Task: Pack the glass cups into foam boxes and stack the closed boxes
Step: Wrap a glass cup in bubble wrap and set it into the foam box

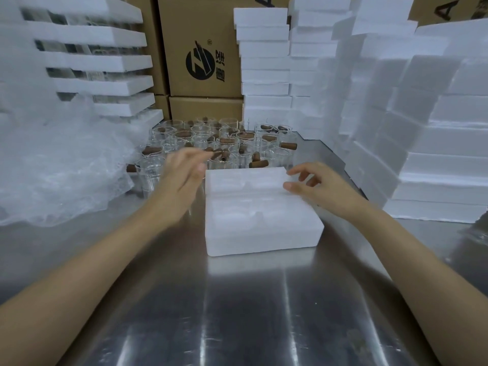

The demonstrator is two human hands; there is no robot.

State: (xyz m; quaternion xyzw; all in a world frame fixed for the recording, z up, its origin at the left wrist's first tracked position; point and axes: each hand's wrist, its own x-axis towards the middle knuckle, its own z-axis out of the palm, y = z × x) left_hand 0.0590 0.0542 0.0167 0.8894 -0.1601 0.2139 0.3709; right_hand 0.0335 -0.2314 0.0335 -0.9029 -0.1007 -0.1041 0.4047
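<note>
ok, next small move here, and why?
Probably: left hand takes the nearest of the glass cups just behind the foam box. The box lies open with its moulded hollows seemingly empty, and that hand holds nothing, right beside the cups. The right hand is at the box's far edge.

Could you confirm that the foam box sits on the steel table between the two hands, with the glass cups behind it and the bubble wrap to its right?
No: the head view shows the bubble wrap to the left of the foam box, not its right. The rest holds: it sits on the steel table between the left hand and right hand, glass cups behind.
</note>
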